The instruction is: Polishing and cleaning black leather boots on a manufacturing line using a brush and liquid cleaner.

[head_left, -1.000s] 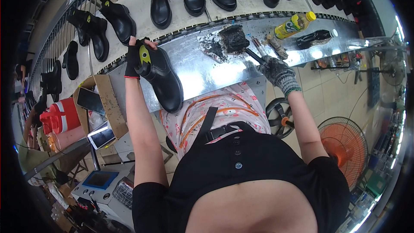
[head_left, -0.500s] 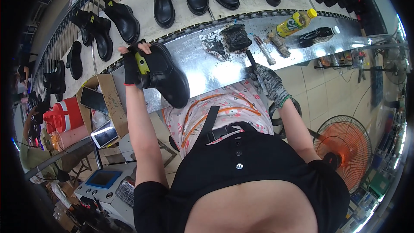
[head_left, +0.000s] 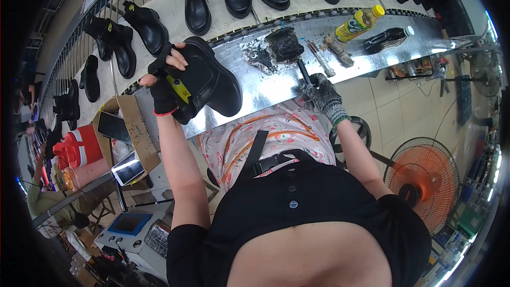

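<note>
At ten o'clock, the left hand [head_left: 164, 85] is gripping a stiff-looking boot's shaft [head_left: 194, 74]; the right hand [head_left: 321, 96] is seemingly clasping a handle [head_left: 304, 71].

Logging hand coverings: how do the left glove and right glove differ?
The left glove is black; the right glove is mottled grey knit. The left glove's wrist edge is red; the right glove's is green. The left glove leaves fingertips bare, while the right glove appears to cover them. Both end near the wrist.
</note>
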### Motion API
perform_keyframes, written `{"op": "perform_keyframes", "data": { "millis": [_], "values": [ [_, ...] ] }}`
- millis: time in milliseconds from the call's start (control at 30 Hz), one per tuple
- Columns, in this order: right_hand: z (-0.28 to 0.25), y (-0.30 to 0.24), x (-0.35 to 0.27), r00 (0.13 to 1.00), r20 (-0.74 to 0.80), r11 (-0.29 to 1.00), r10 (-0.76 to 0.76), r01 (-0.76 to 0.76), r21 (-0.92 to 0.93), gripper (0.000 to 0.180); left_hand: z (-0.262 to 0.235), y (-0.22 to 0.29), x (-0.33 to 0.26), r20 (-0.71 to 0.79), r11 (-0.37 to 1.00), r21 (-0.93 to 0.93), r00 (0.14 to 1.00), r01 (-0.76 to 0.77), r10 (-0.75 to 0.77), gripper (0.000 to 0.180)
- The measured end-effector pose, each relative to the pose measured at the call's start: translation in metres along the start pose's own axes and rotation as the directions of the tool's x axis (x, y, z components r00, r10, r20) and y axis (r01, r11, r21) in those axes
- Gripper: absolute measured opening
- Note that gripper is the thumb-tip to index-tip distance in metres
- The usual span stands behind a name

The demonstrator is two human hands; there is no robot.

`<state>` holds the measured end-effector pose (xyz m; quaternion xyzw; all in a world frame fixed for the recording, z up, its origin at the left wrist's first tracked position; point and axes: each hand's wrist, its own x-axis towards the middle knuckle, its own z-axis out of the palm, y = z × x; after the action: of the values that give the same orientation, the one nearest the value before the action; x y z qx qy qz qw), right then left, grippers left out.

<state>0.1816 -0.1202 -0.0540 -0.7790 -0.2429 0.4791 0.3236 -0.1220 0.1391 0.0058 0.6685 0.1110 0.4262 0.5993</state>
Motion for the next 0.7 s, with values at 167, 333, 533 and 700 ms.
{"op": "perform_keyframes", "data": {
  "millis": [167,333,533,700],
  "values": [
    [0.008,0.008,0.001,0.986,-0.095,0.974,-0.137,0.117,-0.192,0.063,0.009,0.012,0.002,0.005,0.992,0.122,0.999,0.031,-0.032,0.098],
    [0.007,0.011,-0.012,0.985,-0.092,0.969,-0.147,0.125,-0.213,0.064,0.012,0.013,0.002,0.06,0.995,0.09,0.997,-0.051,0.046,0.099],
    [0.003,0.011,-0.009,0.979,-0.077,0.954,-0.189,0.165,-0.249,0.061,0.012,0.012,-0.002,0.01,0.994,0.074,0.997,-0.077,0.077,0.099],
    [0.008,0.021,0.001,0.978,-0.096,0.97,-0.188,0.169,-0.172,0.057,0.008,0.012,-0.004,0.034,0.991,0.039,0.991,-0.13,0.129,0.098]
  ]
}}
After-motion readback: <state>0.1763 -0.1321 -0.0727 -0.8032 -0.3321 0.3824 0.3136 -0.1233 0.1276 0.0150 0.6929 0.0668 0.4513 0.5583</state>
